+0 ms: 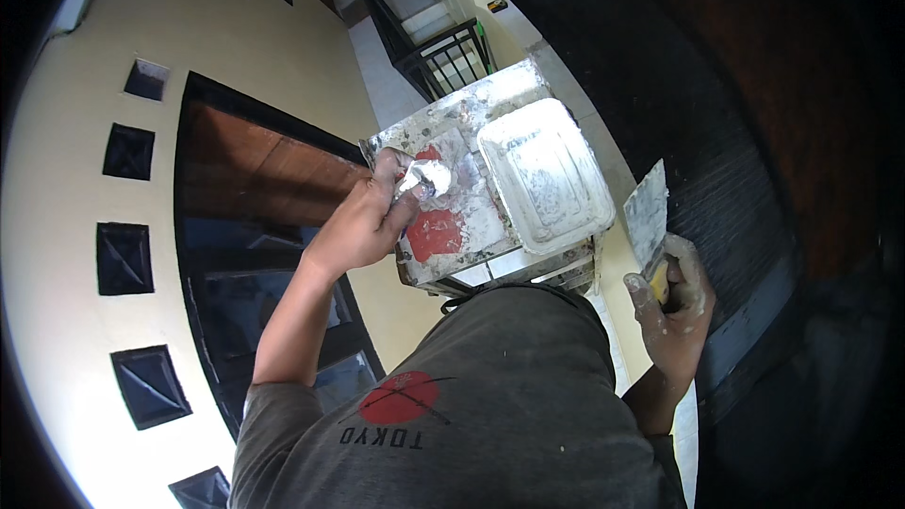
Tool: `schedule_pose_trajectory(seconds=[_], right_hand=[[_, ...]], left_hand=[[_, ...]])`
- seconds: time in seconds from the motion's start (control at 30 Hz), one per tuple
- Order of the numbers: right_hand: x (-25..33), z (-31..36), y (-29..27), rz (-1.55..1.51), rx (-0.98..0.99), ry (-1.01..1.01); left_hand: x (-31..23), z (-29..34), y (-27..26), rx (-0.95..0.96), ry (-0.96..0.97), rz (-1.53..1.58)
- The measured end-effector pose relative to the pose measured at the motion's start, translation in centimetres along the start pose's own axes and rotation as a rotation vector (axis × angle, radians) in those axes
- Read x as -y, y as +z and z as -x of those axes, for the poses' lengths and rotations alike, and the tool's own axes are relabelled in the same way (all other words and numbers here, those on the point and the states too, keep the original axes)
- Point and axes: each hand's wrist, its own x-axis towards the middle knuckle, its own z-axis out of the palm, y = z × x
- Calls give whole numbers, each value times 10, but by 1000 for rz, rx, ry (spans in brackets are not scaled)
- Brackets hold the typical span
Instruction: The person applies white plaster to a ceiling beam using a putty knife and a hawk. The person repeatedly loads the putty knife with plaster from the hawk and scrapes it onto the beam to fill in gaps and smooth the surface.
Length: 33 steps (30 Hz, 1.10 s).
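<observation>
My right hand (pixel 681 306), dusted with white, grips a putty knife (pixel 647 219) by its yellow handle. The wide metal blade points up and is smeared with white paste. My left hand (pixel 363 221) is closed on a white-smeared thing (pixel 430 177) whose kind I cannot make out; it is over the left part of a worn stand top (pixel 509 87). To the right of that hand lies a shallow white rectangular tray (pixel 568 239), coated inside with whitish paste. The putty knife is held apart from the tray, off its right side.
The stand top is spattered with white and has red patches (pixel 436 234). On the left is a cream wall (pixel 66 179) with dark square vents (pixel 125 258) and a dark-framed door (pixel 273 165). Black railings (pixel 443 58) show beyond, and a dark surface (pixel 745 179) on the right.
</observation>
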Motion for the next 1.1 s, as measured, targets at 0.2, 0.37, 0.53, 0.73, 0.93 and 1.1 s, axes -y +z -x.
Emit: schedule_pose_trajectory(seconds=[0.2, 0.37, 0.53, 0.73, 0.93, 1.1], right_hand=[[-2, -5, -2, 1, 34, 78], [-5, -11, 2, -17, 40, 41], [-7, -14, 1, -9, 59, 22], [-9, -18, 4, -97, 50, 52], [-16, -22, 1, -33, 101, 1], [-16, -20, 0, -58, 117, 35]], left_hand=[[3, -6, 0, 13, 12, 1], [-8, -11, 7, -58, -135, 27], [-5, -12, 14, -90, -54, 12], [-26, -12, 14, -80, -84, 180], [-1, -5, 20, -131, -88, 78], [3, -3, 21, -97, -212, 89]])
